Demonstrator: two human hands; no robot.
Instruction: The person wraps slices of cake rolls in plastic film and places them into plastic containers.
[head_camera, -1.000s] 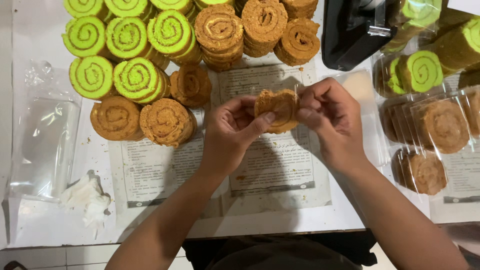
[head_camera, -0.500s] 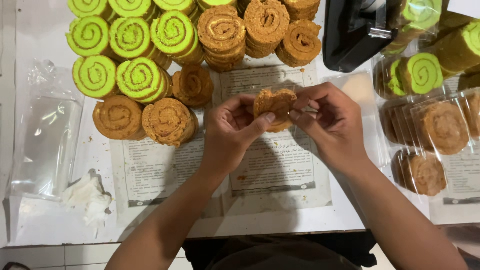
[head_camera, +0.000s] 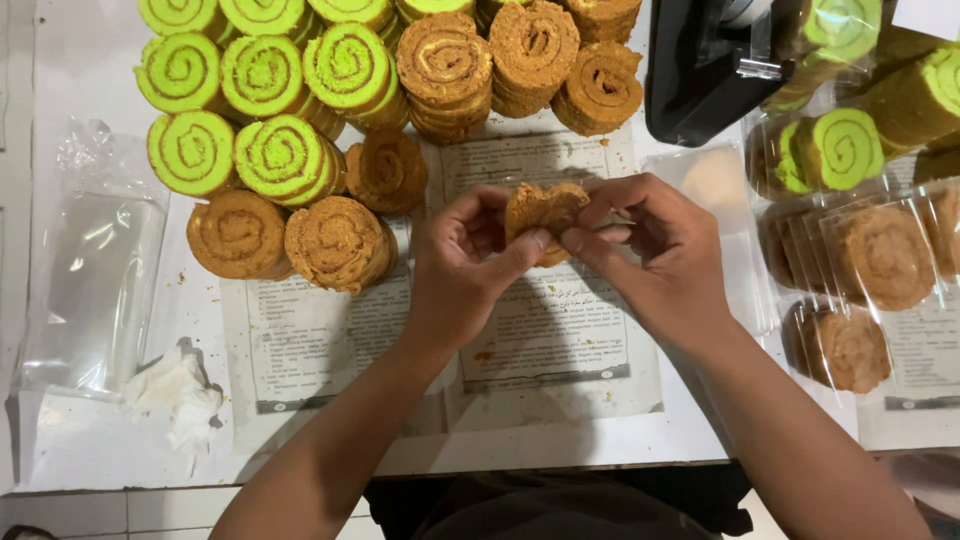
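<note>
Our left hand (head_camera: 465, 265) and right hand (head_camera: 655, 255) both pinch one round brown swirl-cake slice (head_camera: 542, 212) between them, above printed paper sheets (head_camera: 545, 330) on the white tabletop (head_camera: 80, 440); stacked green and brown slices (head_camera: 300, 120) lie beyond our left hand.

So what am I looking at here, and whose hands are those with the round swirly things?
The picture comes from a camera worn on a person's head, looking down at their own two bare hands. The left hand and right hand together hold one brown swirl cake slice over printed paper sheets on a white table. Behind the hands lie piles of green swirl slices and brown swirl slices. At the right are slices already in clear wrappers, and a black machine. At the left lie empty clear bags and a crumpled white tissue.
</note>
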